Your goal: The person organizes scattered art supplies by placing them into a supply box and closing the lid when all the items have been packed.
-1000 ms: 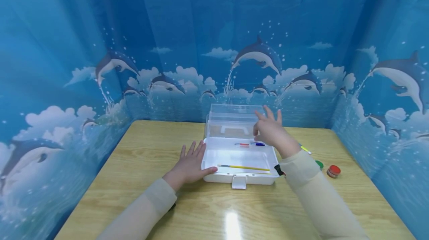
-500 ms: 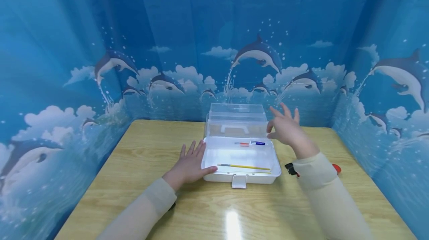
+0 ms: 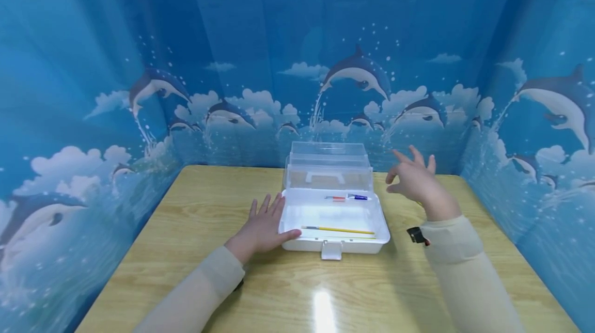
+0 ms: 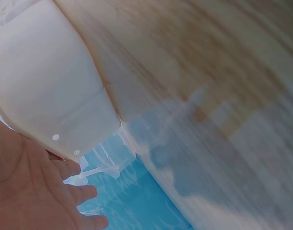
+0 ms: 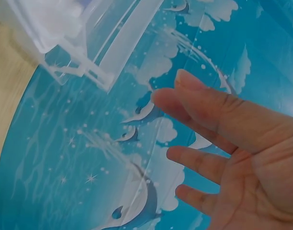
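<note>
A white plastic box (image 3: 355,247) with its clear lid (image 3: 328,160) raised stands on the table. My left hand (image 3: 262,227) rests against the box's left side, fingers straight, thumb over the front-left rim; the left wrist view shows its fingertips beside the wall. Inside lie a yellow-handled paintbrush (image 3: 346,230) along the front, a short orange-and-white item (image 3: 338,199) and a short blue item (image 3: 358,197) at the back. My right hand (image 3: 416,183) is raised right of the box, holding nothing. Its thumb and index tips are close together, the other fingers spread.
The wooden table (image 3: 209,193) meets a blue dolphin-print curtain (image 3: 260,64) at the back and sides. A front latch (image 3: 331,251) hangs down on the box. A bit of yellow (image 3: 420,203) peeks out beneath the right wrist; the forearm covers the table beyond.
My right hand has moved right, from over the back-right of the box to beside it. The forearm now covers the red-lidded and green items. My left hand has stayed put.
</note>
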The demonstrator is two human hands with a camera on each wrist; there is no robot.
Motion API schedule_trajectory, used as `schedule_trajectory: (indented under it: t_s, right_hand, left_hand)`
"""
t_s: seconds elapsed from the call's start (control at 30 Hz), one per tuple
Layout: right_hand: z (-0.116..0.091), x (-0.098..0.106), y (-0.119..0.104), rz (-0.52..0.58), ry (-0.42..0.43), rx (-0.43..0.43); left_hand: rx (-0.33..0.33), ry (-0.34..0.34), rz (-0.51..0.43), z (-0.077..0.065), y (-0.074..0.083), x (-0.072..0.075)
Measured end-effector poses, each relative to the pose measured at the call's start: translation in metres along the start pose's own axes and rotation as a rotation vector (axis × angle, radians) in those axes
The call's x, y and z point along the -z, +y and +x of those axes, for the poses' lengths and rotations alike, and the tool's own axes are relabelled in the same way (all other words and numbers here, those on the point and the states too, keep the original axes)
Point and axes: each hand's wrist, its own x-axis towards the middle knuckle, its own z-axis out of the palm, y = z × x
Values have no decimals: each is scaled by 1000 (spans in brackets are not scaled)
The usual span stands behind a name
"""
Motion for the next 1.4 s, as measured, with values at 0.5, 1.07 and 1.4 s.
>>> schedule_trajectory:
  t_s: [0.5, 1.07, 1.4]
  right_hand:
    - [-9, -4, 39, 45, -13, -42]
    - [-5, -31, 83, 74, 16, -133]
    - [8, -53, 112, 108, 1, -186]
  left_hand:
    - [-9, 1, 2, 1, -3, -2]
    - [-14, 8, -6, -3, -2, 1]
    - [-15, 9, -10, -3, -3, 0]
